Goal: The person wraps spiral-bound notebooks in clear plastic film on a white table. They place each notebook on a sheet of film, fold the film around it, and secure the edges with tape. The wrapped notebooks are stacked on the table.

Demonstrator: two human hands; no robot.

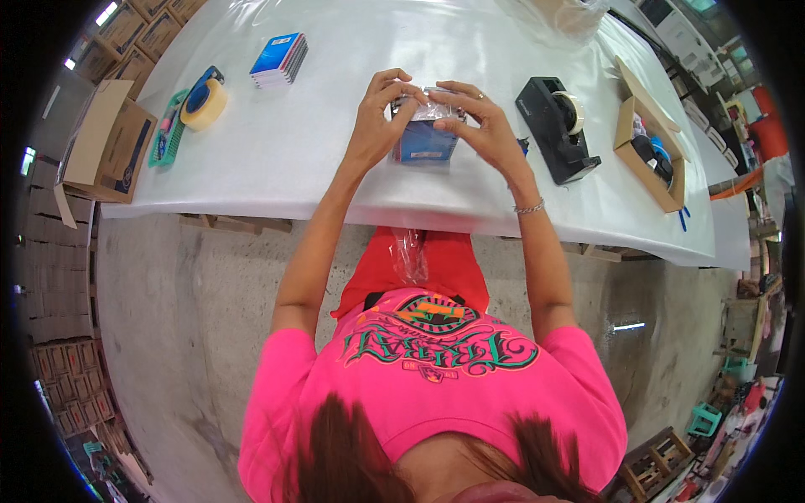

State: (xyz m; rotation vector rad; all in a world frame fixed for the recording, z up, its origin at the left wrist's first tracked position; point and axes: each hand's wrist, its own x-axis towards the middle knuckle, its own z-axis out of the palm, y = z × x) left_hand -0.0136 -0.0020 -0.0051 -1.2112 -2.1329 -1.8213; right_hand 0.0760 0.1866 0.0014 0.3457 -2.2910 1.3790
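Observation:
A blue pack in clear plastic wrap [426, 142] stands near the table's front edge, right in front of me. My left hand [379, 119] is on its left side, fingers bent and thumb pressed to the shiny plastic at the top. From the right, my right hand [486, 124] reaches over the same top edge, its thumb and fingers closing on the film. The folds under my fingertips are partly hidden. A stack of thin blue-covered booklets [279, 59] lies farther left on the table.
A black tape dispenser [555, 126] and an open carton of small items [650, 147] sit to the right. At the left are a tape roll with a blue core [204, 102], a green basket [170, 130] and an open cardboard box [109, 151]. Clear plastic [570, 18] lies at the far edge.

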